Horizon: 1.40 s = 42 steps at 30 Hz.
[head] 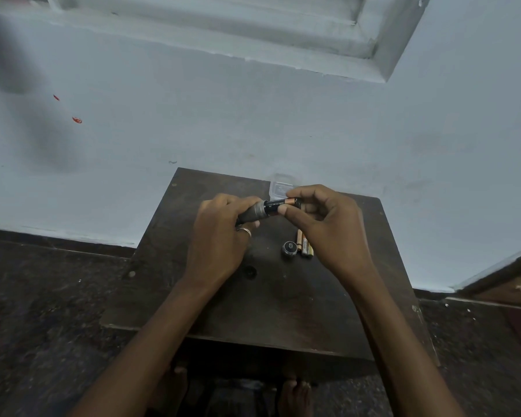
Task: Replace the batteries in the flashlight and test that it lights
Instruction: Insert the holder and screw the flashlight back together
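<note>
Hands meet above table (313, 311) — cap (289, 247), spare batteries (305, 246) beneath.

Pale blue wall (253, 115), recessed window frame (373, 40), dark wooden table (283, 302), speckled dark floor (42, 296)

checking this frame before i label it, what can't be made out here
Head view only:
- Flashlight body: mostly covered by the left hand.
- Battery polarity marks: too small, tip under the right hand fingers.
- Loose batteries count: partly behind the right hand.
- Clear box contents: hidden by fingers.
</note>
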Motion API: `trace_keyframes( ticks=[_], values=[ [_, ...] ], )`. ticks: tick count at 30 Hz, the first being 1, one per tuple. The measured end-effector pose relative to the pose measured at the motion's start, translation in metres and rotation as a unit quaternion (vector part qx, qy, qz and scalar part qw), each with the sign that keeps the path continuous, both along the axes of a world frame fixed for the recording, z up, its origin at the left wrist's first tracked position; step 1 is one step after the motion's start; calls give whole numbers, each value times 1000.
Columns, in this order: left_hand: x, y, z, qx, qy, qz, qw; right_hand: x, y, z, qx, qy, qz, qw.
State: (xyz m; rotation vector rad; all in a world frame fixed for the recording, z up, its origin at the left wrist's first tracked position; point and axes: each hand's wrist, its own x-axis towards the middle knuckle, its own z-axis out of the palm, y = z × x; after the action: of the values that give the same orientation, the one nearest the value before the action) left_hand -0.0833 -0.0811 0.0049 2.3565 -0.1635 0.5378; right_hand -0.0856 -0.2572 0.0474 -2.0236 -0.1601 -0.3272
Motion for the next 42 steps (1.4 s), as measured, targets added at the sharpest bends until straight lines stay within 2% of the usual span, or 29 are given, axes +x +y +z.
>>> trace_keyframes(
  ticks=[5, 12, 24, 42],
  values=[
    [0, -1, 1, 6, -1, -9, 1000, 0, -1, -1, 10, 14, 4, 1000],
    [0, -1, -1, -38, 17, -11, 999, 0, -2, 1, 52, 29, 26, 998],
    [-1, -2, 2, -51, 37, -48, 997, 1, -2, 1, -13, -34, 32, 999],
    [-3, -2, 5, -52, 59, -83, 993, 2, -5, 4, -58, -42, 41, 997]
  ],
)
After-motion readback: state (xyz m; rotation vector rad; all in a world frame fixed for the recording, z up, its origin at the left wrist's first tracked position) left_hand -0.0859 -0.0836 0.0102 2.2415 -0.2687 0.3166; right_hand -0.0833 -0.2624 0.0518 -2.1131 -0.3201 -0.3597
